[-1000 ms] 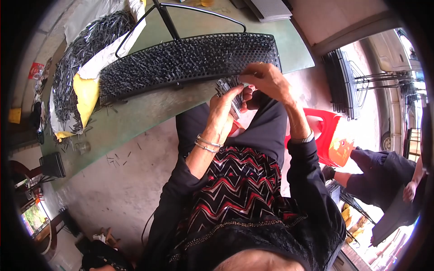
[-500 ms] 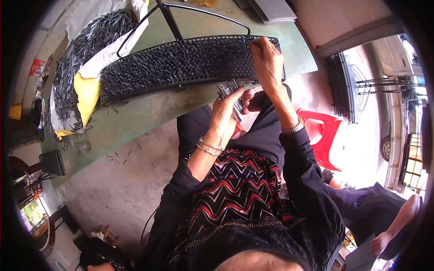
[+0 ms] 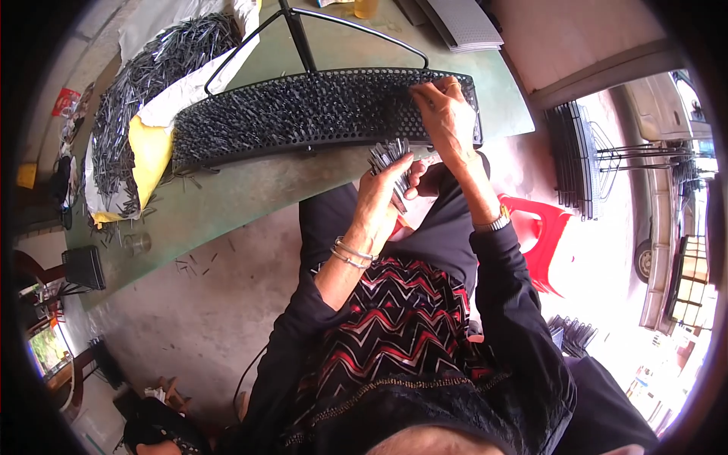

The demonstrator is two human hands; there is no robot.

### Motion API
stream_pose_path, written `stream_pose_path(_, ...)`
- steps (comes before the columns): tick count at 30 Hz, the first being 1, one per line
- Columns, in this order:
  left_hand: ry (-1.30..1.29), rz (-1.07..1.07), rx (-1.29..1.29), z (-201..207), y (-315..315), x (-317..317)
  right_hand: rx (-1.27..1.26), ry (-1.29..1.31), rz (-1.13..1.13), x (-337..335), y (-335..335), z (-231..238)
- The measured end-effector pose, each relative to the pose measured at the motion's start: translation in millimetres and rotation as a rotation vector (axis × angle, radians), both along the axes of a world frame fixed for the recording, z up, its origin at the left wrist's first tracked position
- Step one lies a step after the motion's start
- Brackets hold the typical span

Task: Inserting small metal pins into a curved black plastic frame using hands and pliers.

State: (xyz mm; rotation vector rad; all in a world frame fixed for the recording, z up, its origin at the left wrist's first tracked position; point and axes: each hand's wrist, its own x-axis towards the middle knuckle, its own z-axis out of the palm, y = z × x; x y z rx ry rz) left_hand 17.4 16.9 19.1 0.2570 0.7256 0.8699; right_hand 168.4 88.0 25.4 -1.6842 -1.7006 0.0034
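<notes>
A long, curved black perforated metal panel [image 3: 250, 125] lies across the table. Small dark strips stand thickly in its holes from the left through the middle; towards the right end, bare holes show. My left hand [image 3: 373, 201] is closed around a bundle of thin dark metal strips [image 3: 389, 155], just below the panel's near edge. Over the panel's right part, my right hand [image 3: 451, 125] has its thumb and fingers pinched together close to the surface. Whatever sits between those fingertips is too small to make out.
An open white and yellow sack [image 3: 152, 152] heaped with dark strips [image 3: 171, 64] lies left on the green table [image 3: 250, 182]. Bent black rods [image 3: 299, 38] rise behind the panel. A red plastic stool [image 3: 542, 243] and stacked black racks [image 3: 572, 159] stand right.
My right hand has shifted slightly left and down over the panel, still pinched. The left hand keeps its bundle. The person at the lower right has mostly left the view.
</notes>
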Motion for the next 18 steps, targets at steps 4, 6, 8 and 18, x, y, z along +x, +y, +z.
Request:
stream_pose_path(4, 0.034, 0.029, -0.023, 1.5, -2.7, 0.5, -0.206, 0.142, 0.124, 11.2, -18.4, 13.7)
stream_pose_path(6, 0.044, 0.044, -0.035, 4.1, -2.6, 1.9, -0.407, 0.314, 0.274, 19.9, -32.3, 26.1)
stream_pose_path(8, 0.100, 0.021, -0.008, 4.8, -3.5, 2.9, -0.796, 0.585, 0.412, 18.5, -43.4, 37.2)
stream_pose_path(18, 0.058, 0.054, -0.043, -2.8, 0.3, 4.0, -0.294, 0.540, 0.147, 13.8, -42.7, 34.4)
